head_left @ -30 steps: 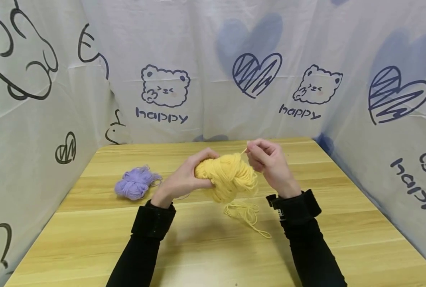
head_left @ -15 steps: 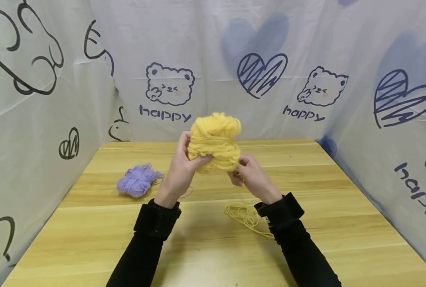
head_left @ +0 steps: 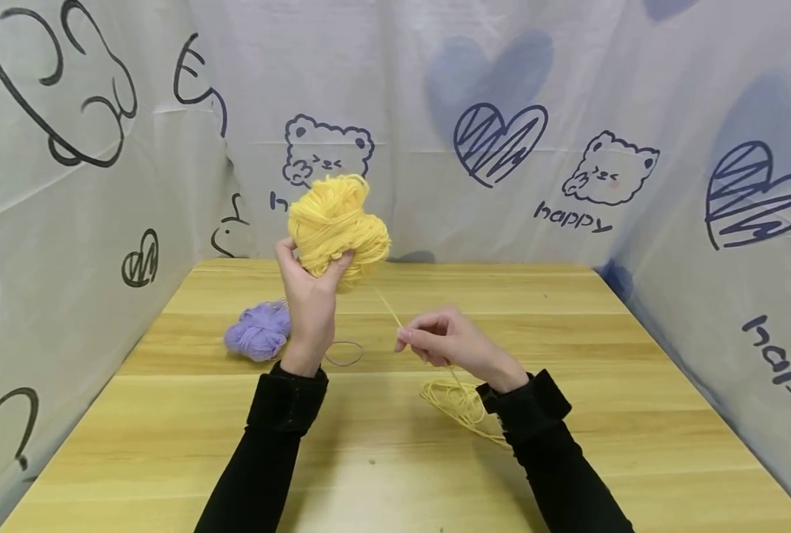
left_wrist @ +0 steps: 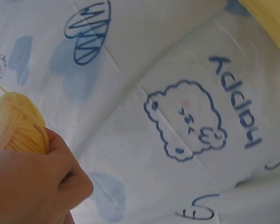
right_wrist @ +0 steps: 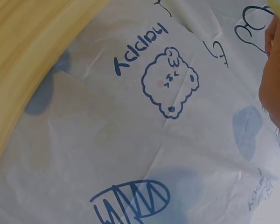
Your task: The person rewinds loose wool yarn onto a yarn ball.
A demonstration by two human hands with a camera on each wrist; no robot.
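Yellow yarn ball (head_left: 338, 223) is raised off the bench (head_left: 569, 444), held up at about 11 o'clock of the head view, in front of the printed backdrop (head_left: 569, 111). My left hand (head_left: 311, 296) has its grip clenched around the ball's underside, fingers curled into the wool; the left wrist view shows the same, ball (left_wrist: 16, 123) above my knuckles.

A single yellow strand (head_left: 389, 311) runs from the ball down toward 4 o'clock to my right hand (head_left: 449, 344). Right grip pinches that strand between thumb and fingertips, hovering above the bench.

Just below the right hand, at 6 o'clock of it, a loose pile of yellow yarn (head_left: 458, 403) lies on the bench. Purple yarn ball (head_left: 259, 331) rests on the bench at 9 o'clock of my left wrist, just beside it, untouched.
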